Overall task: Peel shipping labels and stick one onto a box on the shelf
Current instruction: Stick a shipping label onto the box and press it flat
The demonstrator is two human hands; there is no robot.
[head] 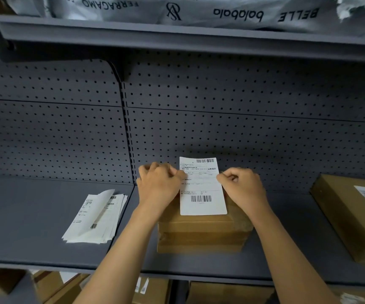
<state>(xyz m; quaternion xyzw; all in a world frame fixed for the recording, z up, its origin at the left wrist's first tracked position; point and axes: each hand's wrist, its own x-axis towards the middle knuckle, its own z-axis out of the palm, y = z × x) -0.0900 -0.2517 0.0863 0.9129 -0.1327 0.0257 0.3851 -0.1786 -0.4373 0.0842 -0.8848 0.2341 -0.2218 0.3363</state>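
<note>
Hands (158, 183) (242, 185) pinching label (202, 189) over box (203, 233), label stack (96, 218) left

Shelf (45, 216), middle tier, pegboard (243, 128) behind. Centre: box (203, 233) standing on the shelf, near its front edge. On the box top: label (201, 187), its far end rising past the box's rear edge. Left hand (157, 185) at the label's left edge, right hand (243, 187) at its right edge, both pinching it; forearms reach in from the front. Left of the box, apart from it: label stack (96, 218) lying flat on the shelf, top sheet partly lifted. Right, at the frame edge: second box (341, 216) with its own label on top. Upper shelf: bags (199, 12). Below the shelf: more cartons (221, 292).
</note>
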